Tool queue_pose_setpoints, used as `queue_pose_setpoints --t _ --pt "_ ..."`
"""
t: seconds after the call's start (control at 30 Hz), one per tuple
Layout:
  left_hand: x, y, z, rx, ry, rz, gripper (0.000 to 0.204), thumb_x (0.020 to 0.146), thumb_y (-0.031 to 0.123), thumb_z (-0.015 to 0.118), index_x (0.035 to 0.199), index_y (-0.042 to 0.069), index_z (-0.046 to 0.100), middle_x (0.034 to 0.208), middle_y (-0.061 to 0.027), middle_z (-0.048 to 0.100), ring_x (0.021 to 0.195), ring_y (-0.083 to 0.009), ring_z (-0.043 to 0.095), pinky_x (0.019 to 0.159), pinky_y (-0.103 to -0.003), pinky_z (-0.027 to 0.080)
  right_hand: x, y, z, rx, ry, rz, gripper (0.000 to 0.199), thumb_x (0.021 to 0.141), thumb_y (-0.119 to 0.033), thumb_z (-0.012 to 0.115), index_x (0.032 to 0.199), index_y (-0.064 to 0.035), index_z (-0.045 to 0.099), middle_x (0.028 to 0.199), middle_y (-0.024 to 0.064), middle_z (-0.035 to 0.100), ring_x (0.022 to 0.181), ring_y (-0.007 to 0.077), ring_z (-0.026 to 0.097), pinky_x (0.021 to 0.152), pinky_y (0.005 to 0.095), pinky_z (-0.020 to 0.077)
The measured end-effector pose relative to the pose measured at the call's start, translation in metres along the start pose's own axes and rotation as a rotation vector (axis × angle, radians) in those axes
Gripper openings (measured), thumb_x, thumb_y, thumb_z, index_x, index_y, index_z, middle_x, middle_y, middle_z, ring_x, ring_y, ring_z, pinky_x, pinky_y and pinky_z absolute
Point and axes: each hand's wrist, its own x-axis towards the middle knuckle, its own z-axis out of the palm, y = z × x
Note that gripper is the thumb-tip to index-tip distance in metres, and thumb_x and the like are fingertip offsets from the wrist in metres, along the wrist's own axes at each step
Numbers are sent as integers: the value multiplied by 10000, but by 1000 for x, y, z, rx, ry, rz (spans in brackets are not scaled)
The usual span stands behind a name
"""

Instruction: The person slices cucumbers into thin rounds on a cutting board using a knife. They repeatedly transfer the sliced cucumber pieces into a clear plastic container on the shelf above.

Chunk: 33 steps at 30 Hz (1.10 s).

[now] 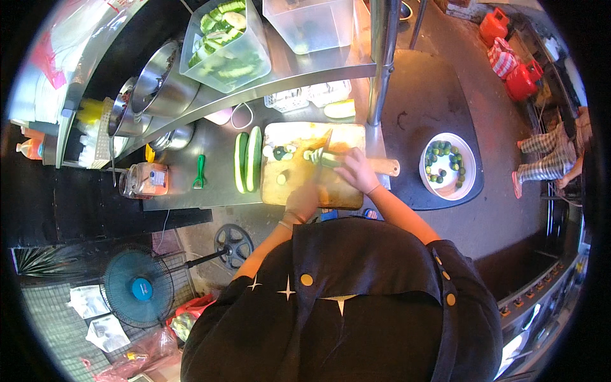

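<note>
My left hand [301, 205], blurred by motion, is closed around the handle of a kitchen knife [323, 148]. The blade points away from me across a wooden cutting board [273, 191]. With the fingers of my right hand [356, 170] I press a piece of cucumber [330, 159] onto the board, right of the blade. Thin slices stand at the cut end. More cucumber pieces [280, 153] lie at the board's left side, and a single round slice [281, 179] is nearer me. Two long cucumbers [253, 159] rest left of the board, with a green peeler [200, 172] beyond them.
A metal shelf [286, 71] above the counter's far side carries a clear tub [248, 62] of cut cucumber, another tub [312, 28] and steel bowls [167, 79]. A metal post [377, 95] rises behind the board. Rightward, a white bowl [468, 184] holds small green limes. A fan [137, 286] stands lower left.
</note>
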Motion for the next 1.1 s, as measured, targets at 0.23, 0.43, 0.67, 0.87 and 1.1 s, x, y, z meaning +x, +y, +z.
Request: queue_pose_setpoints --t 0.23,0.43,0.67,0.87,1.1 --pt "-19 9 -15 75 1 -206 212 929 253 410 988 55 457 775 -218 627 726 -407 614 636 -510 477 -1 4 3 27 -5 31 276 768 -182 699 1001 -64 609 930 149 499 846 290 543 745 362 477" --pt "-23 12 -6 122 -18 -255 223 944 273 389 971 61 451 777 -223 630 753 -407 620 642 -506 483 -1 -1 1 14 4 18 280 772 -185 696 1005 -60 605 950 154 505 870 298 548 762 364 478" --pt "-2 5 16 -10 -13 -143 283 933 310 410 984 36 457 799 -250 621 782 -436 606 690 -526 465 0 -2 1 22 -22 34 280 773 -187 695 1008 -64 604 941 157 503 873 301 548 765 372 476" --pt "2 9 -3 -6 7 -51 278 935 308 407 973 39 465 797 -253 619 778 -444 602 681 -530 464 -1 2 1 14 -11 28 284 771 -185 696 1011 -67 601 931 151 505 861 295 545 754 367 477" --pt "-18 19 -9 109 -18 -274 247 935 296 396 990 70 480 817 -228 629 782 -411 617 672 -506 482 -2 4 3 42 5 23 276 766 -184 700 998 -71 600 932 140 510 850 287 546 749 364 485"
